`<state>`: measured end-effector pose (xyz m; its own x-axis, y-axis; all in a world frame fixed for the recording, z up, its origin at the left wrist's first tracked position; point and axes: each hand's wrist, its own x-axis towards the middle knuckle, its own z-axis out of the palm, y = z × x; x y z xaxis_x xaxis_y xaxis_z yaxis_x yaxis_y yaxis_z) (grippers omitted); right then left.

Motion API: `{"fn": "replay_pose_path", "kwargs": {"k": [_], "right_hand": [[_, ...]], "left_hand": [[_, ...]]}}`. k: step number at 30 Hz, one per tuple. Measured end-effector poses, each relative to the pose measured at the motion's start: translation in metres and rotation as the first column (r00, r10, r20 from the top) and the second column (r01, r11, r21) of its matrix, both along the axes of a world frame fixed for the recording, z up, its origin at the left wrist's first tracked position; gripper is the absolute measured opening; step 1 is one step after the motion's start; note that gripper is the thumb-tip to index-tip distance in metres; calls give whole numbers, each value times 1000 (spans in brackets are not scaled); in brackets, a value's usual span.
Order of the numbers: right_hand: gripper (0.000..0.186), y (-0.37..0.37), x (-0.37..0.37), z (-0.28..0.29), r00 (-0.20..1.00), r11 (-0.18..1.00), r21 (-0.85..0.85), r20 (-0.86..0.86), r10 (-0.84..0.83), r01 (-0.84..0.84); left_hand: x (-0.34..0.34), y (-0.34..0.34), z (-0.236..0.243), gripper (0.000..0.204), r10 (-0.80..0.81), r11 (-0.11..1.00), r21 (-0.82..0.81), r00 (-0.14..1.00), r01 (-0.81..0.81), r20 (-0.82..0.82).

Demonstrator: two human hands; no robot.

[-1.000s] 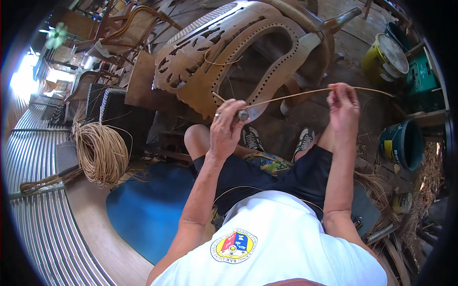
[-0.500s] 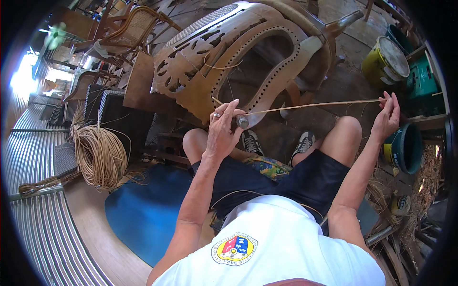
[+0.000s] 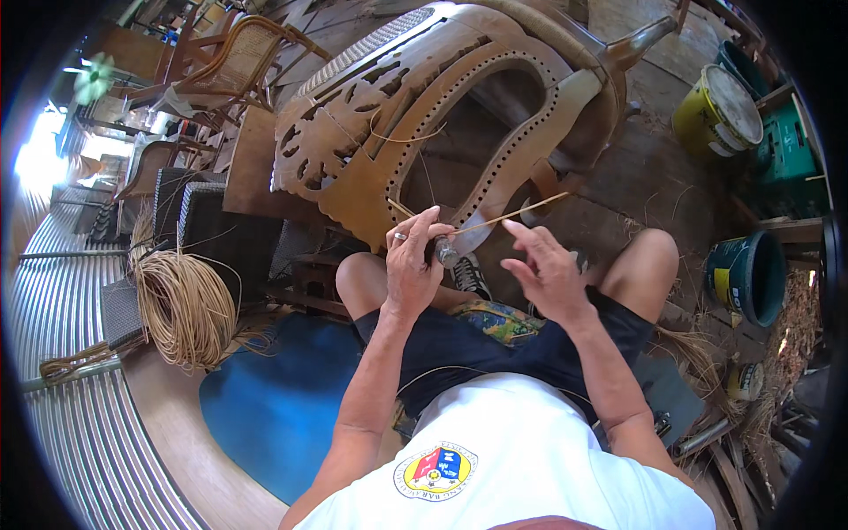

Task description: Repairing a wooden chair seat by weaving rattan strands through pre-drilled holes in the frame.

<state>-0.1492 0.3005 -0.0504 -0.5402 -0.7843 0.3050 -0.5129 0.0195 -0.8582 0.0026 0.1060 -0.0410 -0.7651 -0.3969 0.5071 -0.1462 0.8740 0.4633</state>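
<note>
My left hand (image 3: 412, 269) is closed in a pinch on a thin rattan strip (image 3: 526, 209), which runs out to the upper right. A grey, round-ended cylindrical tool (image 3: 448, 253) shows beside its fingers; how it is gripped is partly hidden. Fingers apart, my right hand (image 3: 552, 272) is just below the strip, its index fingertip close to the cane; whether they touch I cannot tell. Ahead of both hands lies a carved wooden chair frame (image 3: 353, 190), tipped over, with small holes lining its curved opening. A loose strand (image 3: 406, 140) loops over the carving.
A rattan coil (image 3: 187, 309) hangs at the left by corrugated metal sheeting (image 3: 79, 424). Caned chairs (image 3: 238, 66) stand at the back left. At the right are a yellow lidded bucket (image 3: 717, 115), a dark green bucket (image 3: 751, 278) and a green crate (image 3: 786, 155). A blue surface (image 3: 274, 406) lies at left.
My right hand has come leftward from the strip's far end and has let go of it. The strip's free end now points up to the right. My left hand has barely moved.
</note>
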Motion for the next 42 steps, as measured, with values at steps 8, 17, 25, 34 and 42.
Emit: {"fn": "replay_pose_path", "kwargs": {"k": [8, 17, 25, 34, 42], "right_hand": [[17, -42, -26, -23, 898, 984, -56, -404, -175, 167], [11, 3, -139, -23, 531, 817, -203, -671, -518, 540], [14, -35, -94, -25, 615, 766, -132, 687, -387, 629], [12, -49, -73, 7, 877, 881, -128, -105, -469, 455], [12, 11, -159, 85, 458, 720, -621, -566, -686, 310]], "left_hand": [[-2, 1, 9, 64, 5, 999, 52, 999, -8, 51], [-4, 5, 5, 58, 19, 1000, 16, 1000, -19, 25], [-7, 7, 8, 56, 34, 999, 19, 999, -35, 41], [11, 19, 34, 74, 77, 993, 71, 981, -91, 179], [-21, -25, 95, 77, -269, 617, 667, 908, 418, -320]]}}
